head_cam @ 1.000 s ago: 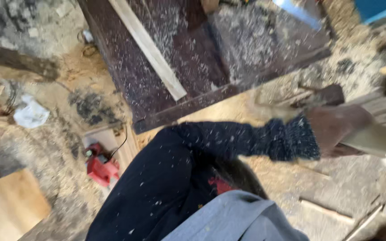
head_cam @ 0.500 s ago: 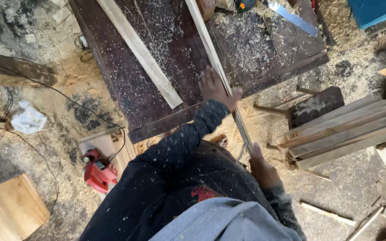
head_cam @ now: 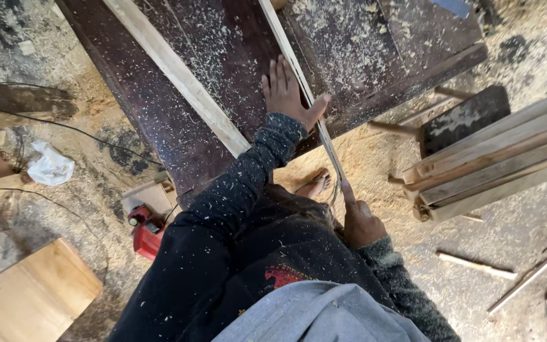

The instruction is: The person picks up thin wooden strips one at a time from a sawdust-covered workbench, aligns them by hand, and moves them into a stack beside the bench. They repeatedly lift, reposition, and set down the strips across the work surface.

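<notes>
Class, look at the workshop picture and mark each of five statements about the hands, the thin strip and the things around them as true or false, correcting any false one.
1. The left hand lies flat on the dark table beside the thin wooden strip. True.
2. The right hand grips the near end of the strip below the table edge. True.
3. The table top is clean. False: sawdust and shavings are scattered over it.
4. A stack of planks lies to the right of the table. True.
5. The red power tool stands on the table. False: it sits on the floor to the left of the person.
</notes>
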